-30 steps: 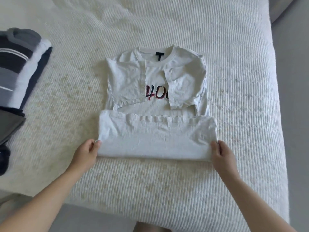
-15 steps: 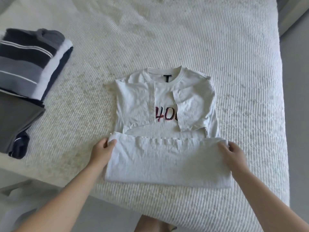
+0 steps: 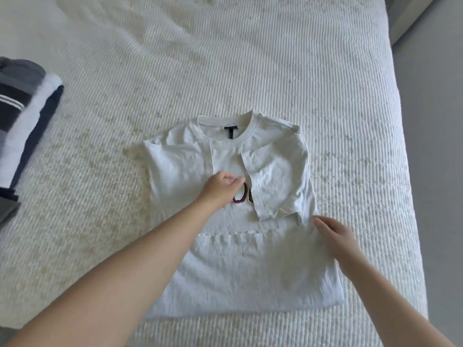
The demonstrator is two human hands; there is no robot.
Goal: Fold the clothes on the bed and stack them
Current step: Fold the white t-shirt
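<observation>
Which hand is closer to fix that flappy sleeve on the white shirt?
The left hand. It's over the middle of the white shirt, right beside the folded-in sleeve. The right hand rests lower, at the folded hem's corner.

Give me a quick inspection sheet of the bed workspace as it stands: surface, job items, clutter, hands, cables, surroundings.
Surface: white ribbed bedspread, covering the bed.
Job's things: white T-shirt lies flat, collar away from the person, both sleeves folded inward, bottom part folded up over the body; red and dark print partly hidden. Stack of folded clothes, grey, striped, white and navy, at the left edge, partly out of frame.
Clutter: nothing seen.
Hands: left hand at the shirt's middle, fingers curled at the left sleeve's edge; grip unclear. Right hand rests with relaxed fingers on the right end of the folded-up part.
Cables: nothing seen.
Surroundings: grey floor right of the bed.
</observation>
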